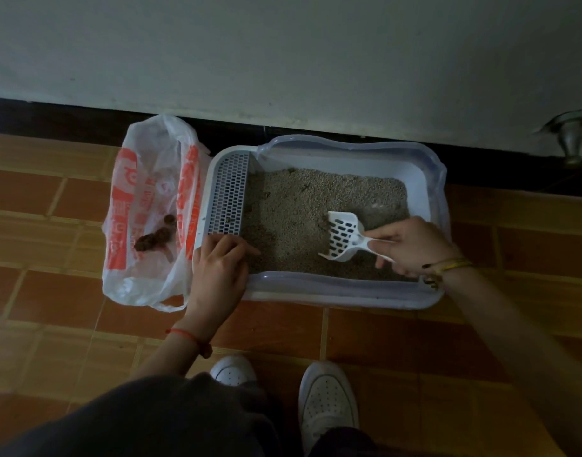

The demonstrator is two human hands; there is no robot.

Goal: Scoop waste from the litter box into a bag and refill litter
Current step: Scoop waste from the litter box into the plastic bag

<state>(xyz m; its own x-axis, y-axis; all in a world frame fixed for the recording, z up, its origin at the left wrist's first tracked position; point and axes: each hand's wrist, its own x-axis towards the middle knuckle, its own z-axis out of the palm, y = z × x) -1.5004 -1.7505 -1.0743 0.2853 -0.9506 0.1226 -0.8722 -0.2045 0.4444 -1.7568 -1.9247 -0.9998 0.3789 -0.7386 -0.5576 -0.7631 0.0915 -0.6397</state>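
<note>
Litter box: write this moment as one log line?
right hand: holds scoop in litter | left hand: on litter box rim | bag: holds waste

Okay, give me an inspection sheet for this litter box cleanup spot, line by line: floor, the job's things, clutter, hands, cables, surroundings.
Surface: tiled floor, orange-brown, dimly lit.
Job's things: litter box against the wall, holding grey litter, perforated step at its left end. White slotted scoop low over the litter. Plastic bag left of the box, open, with brown waste inside. Refill litter: nothing seen.
Clutter: nothing seen.
Hands: left hand rests on the box's near-left corner; right hand grips the scoop handle.
Cables: nothing seen.
Surroundings: pale wall with dark baseboard; metal doorstop at right; white shoes near the box.
</note>
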